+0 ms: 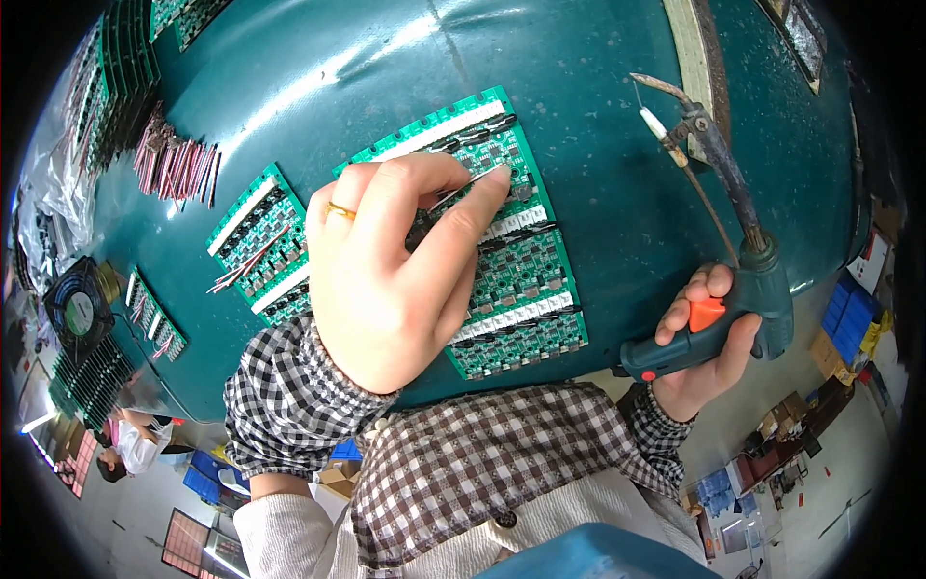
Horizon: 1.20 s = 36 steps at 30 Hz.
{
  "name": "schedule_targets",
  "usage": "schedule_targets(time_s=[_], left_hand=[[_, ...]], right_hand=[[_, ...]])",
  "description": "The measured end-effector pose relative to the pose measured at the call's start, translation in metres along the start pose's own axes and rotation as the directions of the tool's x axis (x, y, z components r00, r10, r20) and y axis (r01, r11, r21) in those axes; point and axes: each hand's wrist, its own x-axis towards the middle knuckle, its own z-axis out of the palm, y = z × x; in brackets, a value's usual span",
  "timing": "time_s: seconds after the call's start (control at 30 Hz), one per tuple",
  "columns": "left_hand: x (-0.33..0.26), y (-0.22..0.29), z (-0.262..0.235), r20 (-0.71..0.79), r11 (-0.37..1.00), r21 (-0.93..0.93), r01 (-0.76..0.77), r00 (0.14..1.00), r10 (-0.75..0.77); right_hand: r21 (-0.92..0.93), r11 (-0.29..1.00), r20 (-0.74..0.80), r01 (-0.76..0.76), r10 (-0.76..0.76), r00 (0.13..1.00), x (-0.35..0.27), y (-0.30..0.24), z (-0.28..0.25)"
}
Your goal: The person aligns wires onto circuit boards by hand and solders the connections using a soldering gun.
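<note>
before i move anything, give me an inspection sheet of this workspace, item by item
Surface: green tabletop, glossy, with small specks.
Job's things: green circuit boards with components; soldering gun, its tip apart from the boards.
Clutter: wire bundle, stacked boards, black fan.
Left grip: over the boards, fingertips close to a thin wire; firm pinch unclear.
Right grip: closed around the soldering gun's handle.
Cables: thin dark cord near the fan.
Surroundings: another person; blue bins.
</note>
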Motion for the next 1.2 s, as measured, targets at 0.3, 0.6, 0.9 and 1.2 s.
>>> schedule_targets(time_s=[0.3, 0.6, 0.9, 1.2], left_hand=[[-0.001, 0.002, 0.007, -0.029, 1.0, 0.012, 0.011, 1.0, -0.011], [-0.006, 0.006, 0.015, -0.119, 0.988, 0.152, 0.039, 0.993, -0.021], [-0.007, 0.003, 0.016, -0.119, 0.992, 0.121, 0.03, 0.993, -0.015], [-0.008, 0.005, 0.014, -0.096, 0.995, 0.086, 0.053, 0.994, -0.044]], right_hand=[[-0.009, 1.0, 0.011, 0.013, -0.013, 1.0, 0.001, 0.0, 0.0], [-0.002, 1.0, 0.02, 0.004, -0.004, 1.0, 0.001, 0.001, 0.0], [-0.007, 1.0, 0.011, 0.014, -0.014, 1.0, 0.001, 0.002, -0.001], [-0.012, 1.0, -0.006, 0.012, -0.012, 1.0, 0.001, 0.001, 0.001]])
